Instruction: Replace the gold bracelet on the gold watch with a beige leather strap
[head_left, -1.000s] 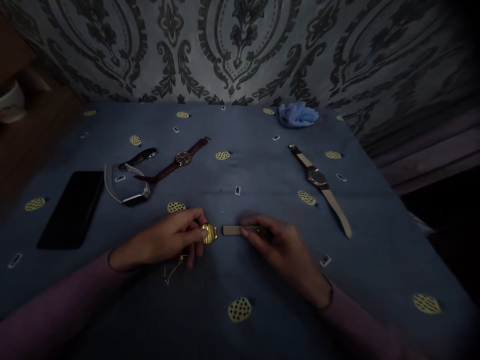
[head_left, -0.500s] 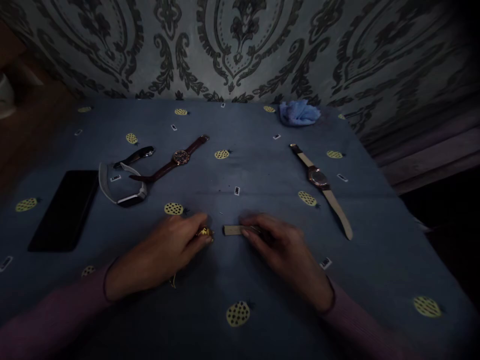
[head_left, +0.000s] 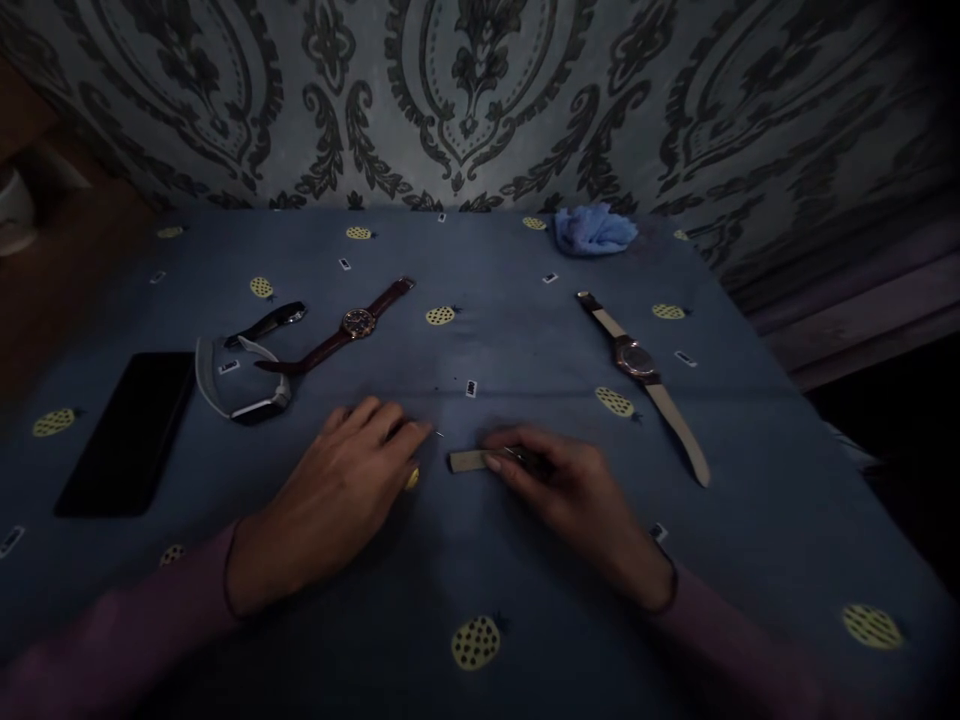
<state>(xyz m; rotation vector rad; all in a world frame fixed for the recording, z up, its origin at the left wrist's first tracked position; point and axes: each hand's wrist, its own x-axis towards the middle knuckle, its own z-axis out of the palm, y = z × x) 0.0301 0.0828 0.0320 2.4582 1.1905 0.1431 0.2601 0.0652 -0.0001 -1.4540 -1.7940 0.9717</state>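
Note:
My left hand is bent over the cloth, its index fingertip reaching a thin metal pin. Below that finger, a bit of a small gold-coloured object peeks out; the hand hides most of it. My right hand pinches a short beige-lined watch strap between thumb and fingers, its free end pointing left. A thin shiny metal piece shows at those fingertips; what it belongs to is unclear. Right of this hand lies a watch with a beige-lined strap, stretched out on the cloth.
At left lie a black phone, a smartwatch with a pale band, a dark-strapped watch and a brown leather watch. A crumpled blue cloth sits by the patterned wall. Pineapples are printed on the blue tablecloth.
My left hand has shifted slightly up and right, its index finger stretching to the pin. The gold-coloured object shows less than before. My right hand keeps its pinch on the strap.

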